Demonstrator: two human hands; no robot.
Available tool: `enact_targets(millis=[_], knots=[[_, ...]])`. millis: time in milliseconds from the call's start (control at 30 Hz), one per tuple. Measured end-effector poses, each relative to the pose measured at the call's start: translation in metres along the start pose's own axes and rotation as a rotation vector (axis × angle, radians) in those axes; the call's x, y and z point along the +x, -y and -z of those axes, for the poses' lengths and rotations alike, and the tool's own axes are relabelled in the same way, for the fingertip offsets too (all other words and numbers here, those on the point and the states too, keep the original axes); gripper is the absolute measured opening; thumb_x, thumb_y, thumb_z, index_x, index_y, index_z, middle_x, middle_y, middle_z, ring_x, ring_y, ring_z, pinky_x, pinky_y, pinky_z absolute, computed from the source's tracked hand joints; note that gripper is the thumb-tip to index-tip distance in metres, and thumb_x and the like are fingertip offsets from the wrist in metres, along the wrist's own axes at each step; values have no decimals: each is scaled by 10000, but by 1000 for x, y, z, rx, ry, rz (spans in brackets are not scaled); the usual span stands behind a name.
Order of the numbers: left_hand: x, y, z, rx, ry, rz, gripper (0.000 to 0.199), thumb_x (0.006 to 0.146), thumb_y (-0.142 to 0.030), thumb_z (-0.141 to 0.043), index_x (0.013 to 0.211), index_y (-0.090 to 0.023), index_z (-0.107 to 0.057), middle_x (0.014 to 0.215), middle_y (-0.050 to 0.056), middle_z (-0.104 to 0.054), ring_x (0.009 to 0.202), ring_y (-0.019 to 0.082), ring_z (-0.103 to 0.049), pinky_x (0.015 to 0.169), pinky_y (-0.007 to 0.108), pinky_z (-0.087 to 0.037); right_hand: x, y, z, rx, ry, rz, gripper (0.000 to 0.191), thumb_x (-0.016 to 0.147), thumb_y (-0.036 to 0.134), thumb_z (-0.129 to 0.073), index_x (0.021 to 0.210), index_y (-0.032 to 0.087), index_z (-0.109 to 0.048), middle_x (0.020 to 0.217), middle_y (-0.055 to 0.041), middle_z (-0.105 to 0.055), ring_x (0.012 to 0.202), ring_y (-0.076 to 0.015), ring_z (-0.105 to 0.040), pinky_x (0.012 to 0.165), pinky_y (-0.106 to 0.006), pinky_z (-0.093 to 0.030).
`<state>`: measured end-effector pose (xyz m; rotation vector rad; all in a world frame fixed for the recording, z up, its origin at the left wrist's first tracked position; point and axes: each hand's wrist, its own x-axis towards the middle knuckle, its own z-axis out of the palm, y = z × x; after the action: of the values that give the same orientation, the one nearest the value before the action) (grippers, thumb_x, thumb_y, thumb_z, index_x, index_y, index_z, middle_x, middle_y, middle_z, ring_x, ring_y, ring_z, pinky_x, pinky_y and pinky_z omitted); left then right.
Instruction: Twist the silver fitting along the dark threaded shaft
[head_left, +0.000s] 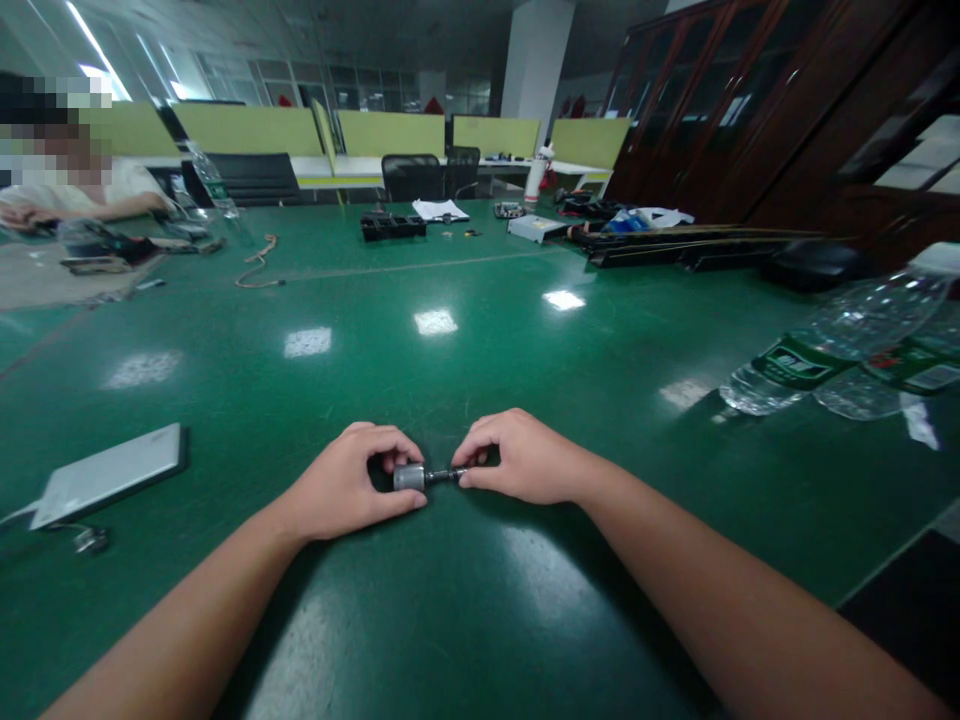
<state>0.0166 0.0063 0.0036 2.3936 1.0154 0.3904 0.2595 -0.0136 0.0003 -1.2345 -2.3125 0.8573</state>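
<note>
A small motor, a silvery cylinder with a thin dark shaft pointing right, lies level just over the green tabletop. Thumb and fingers of my left hand are closed round the cylinder. On the other side, my right hand pinches the far end of the shaft between thumb and fingertips. That tip is partly hidden by the fingers, so its shape cannot be made out.
A pale power bank with a white cable lies at left, a small metal piece below it. Two water bottles stand at right. Farther back are a black tray, papers, dark rails and a seated person.
</note>
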Motion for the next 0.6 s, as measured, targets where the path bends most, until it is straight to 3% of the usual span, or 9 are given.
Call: enact_targets(millis=[100,400,600], knots=[[0,1,-1,3,-1,4,269,711,-358,-781,915,-206,-694,790,-12,-645,757,177,-598,779,318,-409,1,1,-2,-44,-25,48,130,774,190,-743,901,184,-768,850,-24,-714,770,-133,-627,693,-244,-433],[1,5,-3,-6,-9,13,346,696,-414,-797,958,-215,-688,815,-17,-646,768,174,-600,764,305,-418,3,2,-7,36,-84,-6,139,806,184,-707,933,177,-762,826,-26,-732,726,-122,-638,689,-234,-458],[-1,3,-1,-31,-9,-10,277,780,-411,-721,960,-204,-688,796,-8,-643,751,169,-600,765,310,-420,3,3,-11,50,-99,-6,150,816,193,-699,953,178,-758,834,-25,-739,726,-121,-647,690,-236,-466]])
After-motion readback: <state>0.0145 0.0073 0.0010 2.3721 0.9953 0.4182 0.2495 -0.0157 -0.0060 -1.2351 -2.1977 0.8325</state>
